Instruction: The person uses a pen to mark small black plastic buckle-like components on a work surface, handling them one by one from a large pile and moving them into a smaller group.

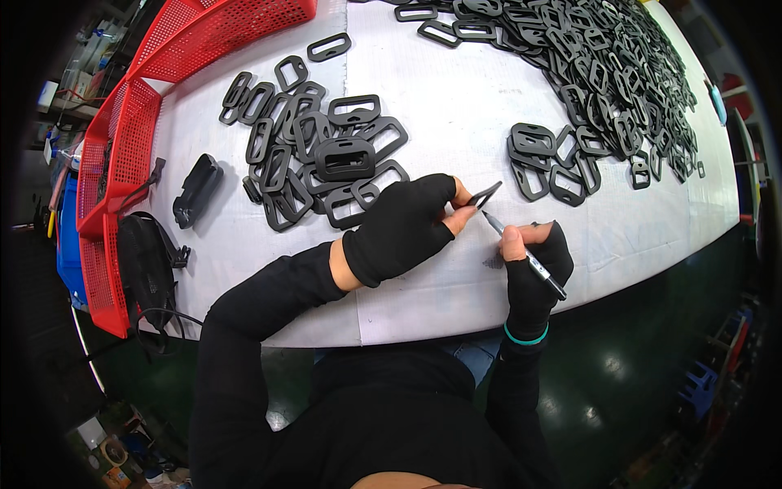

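Note:
My left hand, in a black fingerless glove, pinches a small black rectangular frame between thumb and fingertips, tilted nearly edge-on. In my right hand, gloved the same way, is a marker pen with a grey and black barrel. Its tip lies close to the lower edge of the frame; whether it touches I cannot tell. Left of my left hand spreads a loose heap of similar black frames. A smaller cluster of them lies beyond my right hand.
A large pile of black frames covers the table's far right. Red perforated baskets line the left side. Near them lie a black tray-like part and a black pouch with straps. The white table's front edge runs before me.

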A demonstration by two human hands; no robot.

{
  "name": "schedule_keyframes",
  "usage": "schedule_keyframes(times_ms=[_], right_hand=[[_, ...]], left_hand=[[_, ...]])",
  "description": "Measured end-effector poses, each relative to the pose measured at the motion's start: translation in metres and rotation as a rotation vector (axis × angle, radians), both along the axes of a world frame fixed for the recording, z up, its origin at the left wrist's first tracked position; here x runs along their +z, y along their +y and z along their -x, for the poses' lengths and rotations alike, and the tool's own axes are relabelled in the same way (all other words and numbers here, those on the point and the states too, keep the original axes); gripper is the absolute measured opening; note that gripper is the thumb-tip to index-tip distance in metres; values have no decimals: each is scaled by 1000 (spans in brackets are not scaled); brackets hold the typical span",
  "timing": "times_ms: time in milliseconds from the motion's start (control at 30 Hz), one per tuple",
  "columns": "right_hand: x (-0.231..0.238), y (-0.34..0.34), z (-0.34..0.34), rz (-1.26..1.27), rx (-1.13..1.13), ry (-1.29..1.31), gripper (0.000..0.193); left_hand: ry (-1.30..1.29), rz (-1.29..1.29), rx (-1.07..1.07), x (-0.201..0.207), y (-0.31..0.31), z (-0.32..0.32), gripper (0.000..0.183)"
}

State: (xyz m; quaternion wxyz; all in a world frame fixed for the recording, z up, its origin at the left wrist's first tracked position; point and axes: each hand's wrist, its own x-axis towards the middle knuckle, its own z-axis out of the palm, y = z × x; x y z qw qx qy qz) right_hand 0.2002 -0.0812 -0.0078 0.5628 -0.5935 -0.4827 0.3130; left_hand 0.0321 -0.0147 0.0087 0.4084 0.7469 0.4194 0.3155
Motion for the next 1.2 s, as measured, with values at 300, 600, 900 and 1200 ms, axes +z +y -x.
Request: schedule_keyframes(times_ms=[300, 600, 900, 1200], right_hand=[[1, -3, 3, -50, 45, -96, 12], [-3, -3, 1, -52, 42, -132, 11], [-6, -5, 1, 17, 23, -137, 12], [-7, -5, 0, -27, 36, -136, 12]], left_hand=[[265, -511, -194, -18, -13, 4, 25], [298, -496, -241, -16, -14, 4, 28], [320, -514, -240, -16, -15, 4, 29], [324, -518, -237, -16, -15, 3, 28]])
